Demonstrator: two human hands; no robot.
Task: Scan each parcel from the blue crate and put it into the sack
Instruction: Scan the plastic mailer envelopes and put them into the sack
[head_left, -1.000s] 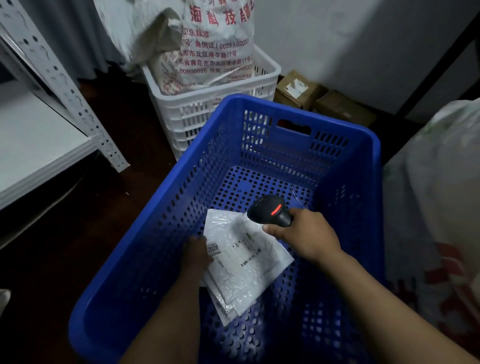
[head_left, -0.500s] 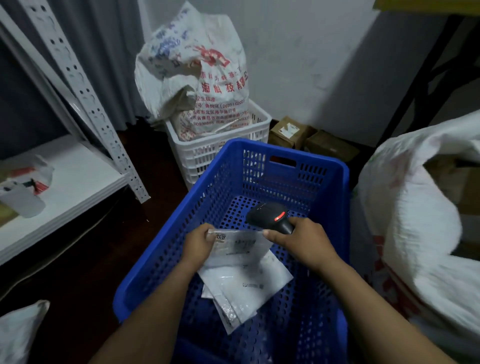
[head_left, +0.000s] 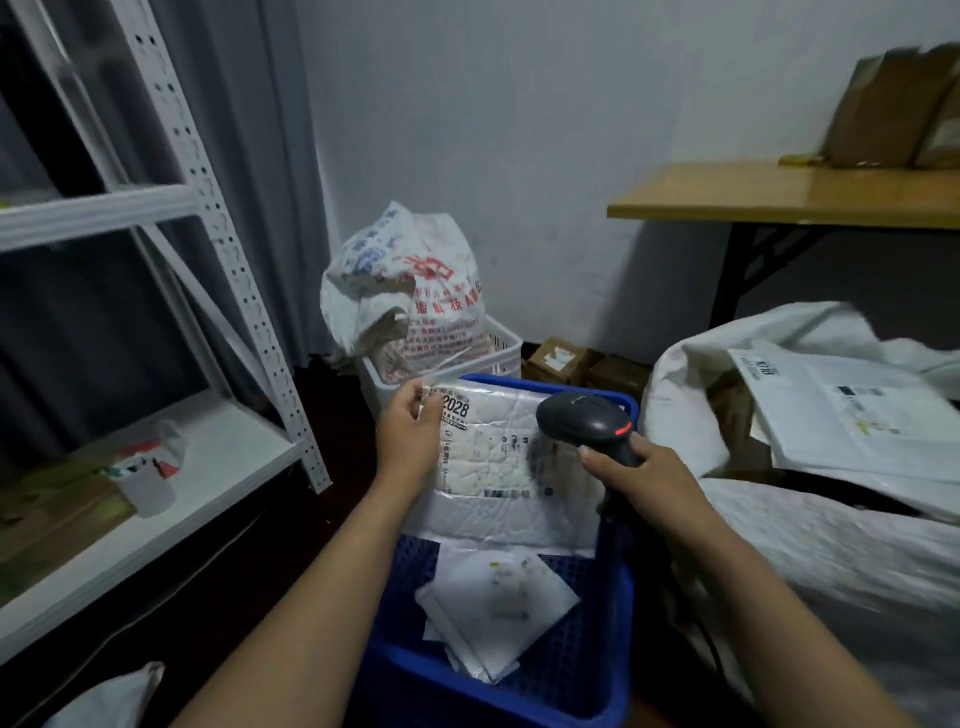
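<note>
A second ago the white parcel (head_left: 498, 467) lay flat on the bottom of the blue crate (head_left: 587, 670); now it has been lifted well clear of the floor of the crate and turned up so its printed label faces the person. The left hand (head_left: 410, 436) pinches it at the upper left corner, thumb on the label side and fingers behind. The right hand (head_left: 644, 478) is wrapped round the grip of the black barcode scanner (head_left: 584, 418), whose head sits just in front of the parcel's right edge, a red light showing on it. I cannot tell whether the beam has caught the barcode.

So the pick-up is done and, by my reading, this is the scanning step for this parcel. The sack (head_left: 831, 561) stands open just to the right of the crate, with a flat white parcel (head_left: 852, 410) already lying in its mouth. A short carry to the right would finish this one.

A few more thin white mailers (head_left: 498, 597) lie overlapping in the crate below, so the task is not near its end.
</note>
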